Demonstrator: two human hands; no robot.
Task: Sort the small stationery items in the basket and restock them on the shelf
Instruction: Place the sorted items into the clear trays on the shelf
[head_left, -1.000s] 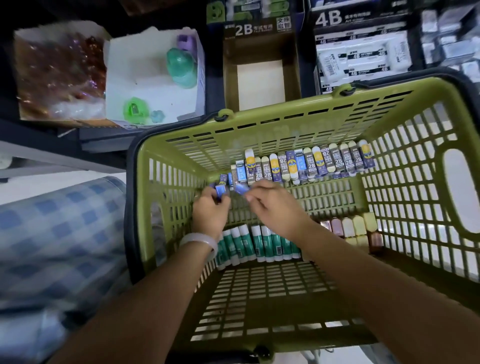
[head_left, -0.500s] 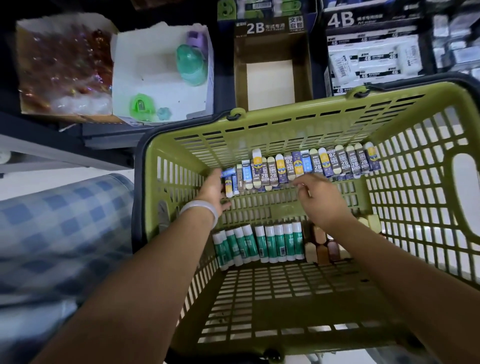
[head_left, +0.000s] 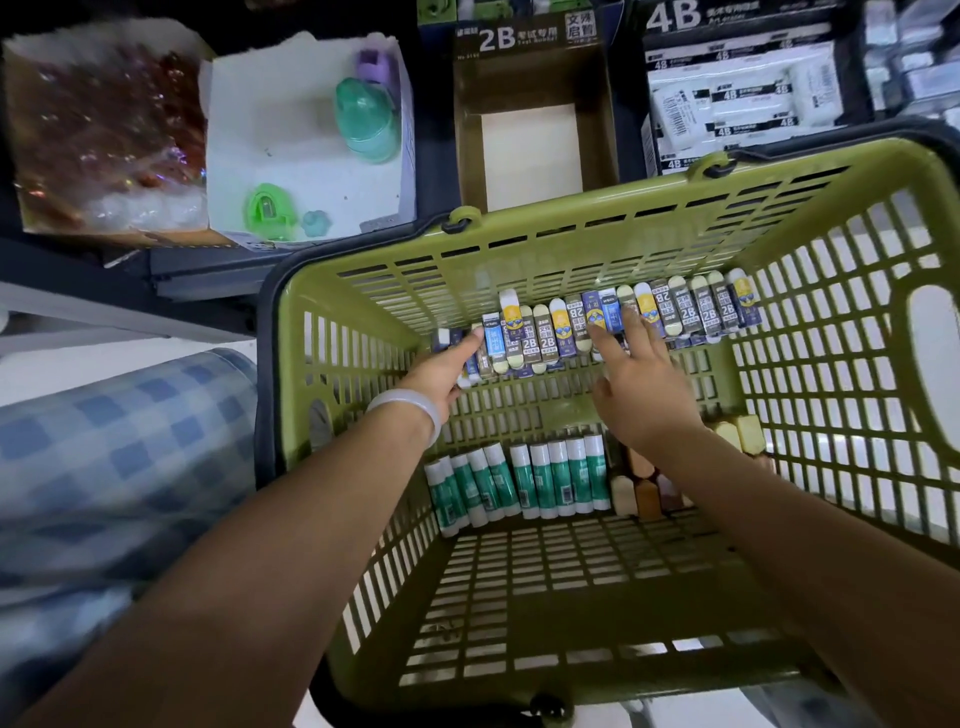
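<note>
Your left hand has its fingers extended and close together, tips pressing the left end of the eraser row; nothing is curled around or pinched. Your right hand has its fingers straight and slightly spread, tips resting on the erasers near the row's middle, around the blue-and-yellow sleeves. Thumb sticks out to the left, clear of the row.

A white bangle sits on your left wrist.

The erasers stand side by side along the far wall of the green basket, sleeves mixed: grey 2B, blue, and yellow-print. A few at the left end lie lower and less aligned than the rest.

Nearer to you on the basket floor: a row of green-and-white glue sticks, touching one another. Just right of them is a cluster of small tan and brown items, partly hidden under your right forearm; can't tell what they are.

Beyond the basket, on the shelf: a brown 2B display box, open, pale floor showing. To its right is a 4B eraser box with white packs. To its left is a white box holding green and purple sharpeners.
</note>
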